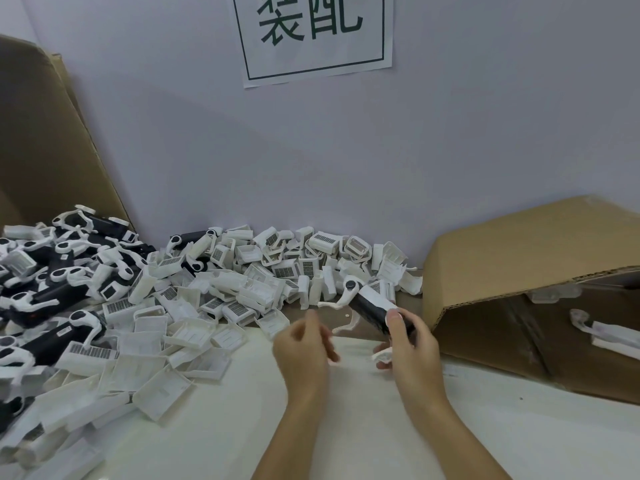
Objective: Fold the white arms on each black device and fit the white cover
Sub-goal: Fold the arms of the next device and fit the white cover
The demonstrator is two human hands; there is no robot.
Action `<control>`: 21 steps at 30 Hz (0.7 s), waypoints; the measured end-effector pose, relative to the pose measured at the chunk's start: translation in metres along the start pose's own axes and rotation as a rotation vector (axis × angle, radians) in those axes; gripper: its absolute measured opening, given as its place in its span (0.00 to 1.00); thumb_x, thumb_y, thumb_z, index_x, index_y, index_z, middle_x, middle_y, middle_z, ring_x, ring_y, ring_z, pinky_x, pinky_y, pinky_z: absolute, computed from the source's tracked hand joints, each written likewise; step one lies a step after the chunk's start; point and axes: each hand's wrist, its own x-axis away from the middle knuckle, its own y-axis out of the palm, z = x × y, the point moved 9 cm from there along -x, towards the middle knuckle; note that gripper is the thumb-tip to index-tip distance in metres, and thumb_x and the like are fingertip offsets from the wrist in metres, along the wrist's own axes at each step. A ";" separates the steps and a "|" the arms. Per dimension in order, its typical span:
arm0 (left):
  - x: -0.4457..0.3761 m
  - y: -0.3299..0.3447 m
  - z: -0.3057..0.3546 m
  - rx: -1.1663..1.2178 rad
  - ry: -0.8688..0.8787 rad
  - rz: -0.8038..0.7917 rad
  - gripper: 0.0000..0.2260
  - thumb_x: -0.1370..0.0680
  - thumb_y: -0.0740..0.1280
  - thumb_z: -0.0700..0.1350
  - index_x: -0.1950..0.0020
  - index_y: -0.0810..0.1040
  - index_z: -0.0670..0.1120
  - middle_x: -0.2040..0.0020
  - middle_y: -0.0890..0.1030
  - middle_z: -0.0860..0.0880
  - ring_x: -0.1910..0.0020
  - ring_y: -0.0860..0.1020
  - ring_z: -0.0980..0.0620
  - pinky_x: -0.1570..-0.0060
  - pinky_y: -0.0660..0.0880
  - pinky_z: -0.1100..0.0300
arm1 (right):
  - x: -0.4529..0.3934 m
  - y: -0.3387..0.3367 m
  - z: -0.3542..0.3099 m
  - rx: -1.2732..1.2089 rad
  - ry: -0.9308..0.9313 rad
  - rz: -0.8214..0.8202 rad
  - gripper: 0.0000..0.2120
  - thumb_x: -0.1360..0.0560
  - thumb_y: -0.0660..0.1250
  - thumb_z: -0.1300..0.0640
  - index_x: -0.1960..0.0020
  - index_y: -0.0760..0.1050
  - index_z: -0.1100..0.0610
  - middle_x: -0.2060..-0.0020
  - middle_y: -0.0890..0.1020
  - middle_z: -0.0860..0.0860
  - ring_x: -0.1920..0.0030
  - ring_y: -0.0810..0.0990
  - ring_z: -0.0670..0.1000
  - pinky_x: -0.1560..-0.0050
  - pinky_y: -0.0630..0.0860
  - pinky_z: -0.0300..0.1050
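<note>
- The black plastic device with a round white-ringed head [372, 308] is held up off the bench, tilted, its head pointing away toward the wall, just in front of the heap of parts.
- Its two thin white curved arms [341, 301] stick out to the left, unfolded; one reaches toward the heap, the other hangs lower.
- The right hand [410, 344] has its fingers clamped round the device's lower end, thumb on top. A small white piece [382, 355] shows under that palm; I cannot tell what it is.
- The left hand [304, 348] hovers just beside the arms, its fingers loosely curled and holding nothing. It is blurred.
- Risk: the arms look slender, so pushing against the hinge direction could probably snap one.
- Risk: the grip sits far from the head, so the device may twist when the arms are pressed.
- The pile of white rectangular plastic covers [194, 320] lies close by on the white bench [363, 427]; a stray elbow could scatter them.
- The open brown cardboard box [519, 258] lies on its side to the right.
</note>
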 end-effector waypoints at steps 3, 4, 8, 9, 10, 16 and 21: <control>-0.011 -0.021 0.015 0.029 0.080 0.117 0.06 0.20 0.65 0.40 0.56 0.78 0.47 0.61 0.80 0.48 0.61 0.77 0.48 0.60 0.74 0.60 | 0.000 0.003 0.004 -0.125 0.084 -0.078 0.13 0.27 0.70 0.43 0.50 0.83 0.50 0.54 0.83 0.55 0.69 0.78 0.53 0.71 0.75 0.46; -0.014 -0.017 0.015 0.083 0.054 0.045 0.05 0.19 0.65 0.42 0.49 0.79 0.50 0.54 0.82 0.48 0.54 0.79 0.49 0.53 0.75 0.57 | 0.000 0.005 0.005 -0.156 0.109 -0.100 0.15 0.30 0.69 0.42 0.51 0.84 0.51 0.56 0.83 0.55 0.71 0.77 0.52 0.71 0.74 0.48; -0.015 0.011 0.009 0.204 -0.091 -0.319 0.11 0.18 0.62 0.48 0.40 0.82 0.56 0.52 0.86 0.55 0.54 0.83 0.57 0.55 0.79 0.60 | 0.000 0.012 0.007 -0.192 0.160 -0.234 0.21 0.36 0.70 0.39 0.54 0.85 0.55 0.66 0.79 0.58 0.73 0.74 0.54 0.75 0.70 0.43; -0.013 0.015 0.008 0.207 -0.103 -0.366 0.12 0.18 0.61 0.47 0.42 0.84 0.55 0.51 0.86 0.53 0.54 0.84 0.56 0.57 0.79 0.61 | 0.000 0.014 0.006 -0.182 0.162 -0.261 0.22 0.36 0.70 0.38 0.54 0.84 0.55 0.66 0.78 0.60 0.74 0.73 0.55 0.76 0.69 0.42; -0.011 0.017 0.007 0.202 -0.108 -0.388 0.13 0.18 0.60 0.45 0.45 0.85 0.53 0.50 0.86 0.50 0.53 0.84 0.54 0.57 0.79 0.61 | 0.001 0.014 0.006 -0.172 0.168 -0.272 0.22 0.36 0.69 0.38 0.55 0.84 0.54 0.65 0.76 0.61 0.74 0.73 0.55 0.76 0.68 0.41; -0.015 0.012 0.004 0.177 -0.081 -0.378 0.15 0.18 0.63 0.37 0.53 0.88 0.51 0.52 0.86 0.50 0.54 0.84 0.53 0.59 0.79 0.61 | 0.001 0.010 0.013 -0.165 0.268 -0.223 0.20 0.23 0.64 0.44 0.43 0.80 0.58 0.58 0.78 0.63 0.73 0.72 0.54 0.76 0.68 0.39; -0.020 0.004 0.002 0.090 -0.033 -0.279 0.09 0.19 0.66 0.39 0.53 0.86 0.48 0.57 0.86 0.47 0.61 0.84 0.51 0.64 0.80 0.61 | 0.009 0.018 -0.001 -0.308 0.217 -0.325 0.30 0.28 0.54 0.35 0.42 0.79 0.56 0.62 0.81 0.61 0.78 0.67 0.52 0.79 0.62 0.37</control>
